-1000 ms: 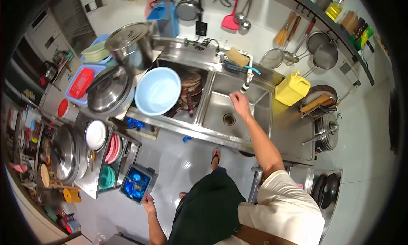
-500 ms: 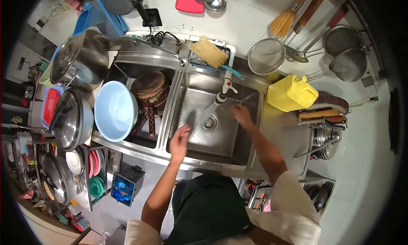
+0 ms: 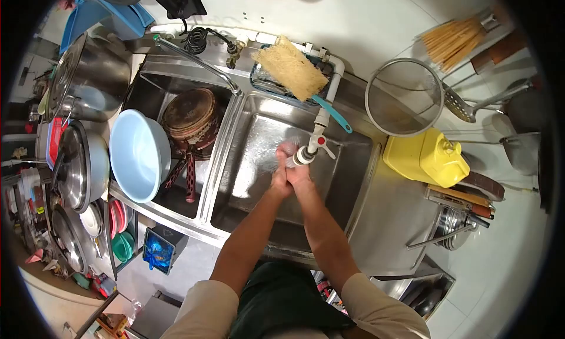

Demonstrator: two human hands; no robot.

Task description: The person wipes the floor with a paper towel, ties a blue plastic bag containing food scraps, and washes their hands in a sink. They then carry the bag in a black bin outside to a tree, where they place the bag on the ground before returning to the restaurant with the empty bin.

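Observation:
My left hand (image 3: 281, 179) and my right hand (image 3: 299, 173) are together under the white faucet (image 3: 303, 156), over the right sink basin (image 3: 268, 221). Water runs over them and splashes. The left hand's fingers reach forward, stretched out and blurred by the water. Against it lies the right hand, its fingers mostly hidden behind the spout. No object shows between the two hands. A red-centred tap handle (image 3: 322, 142) sits just above the spout.
A loofah pad (image 3: 291, 68) and a teal-handled tool (image 3: 334, 114) lie behind the basin. The left basin holds a dark pan (image 3: 191, 118) and a light blue bowl (image 3: 138, 156). A yellow jug (image 3: 424, 159) stands at right, below a hanging strainer (image 3: 405, 97).
My hands have come together from apart and moved under the faucet. Water now runs over them. The view has shifted closer to the sink.

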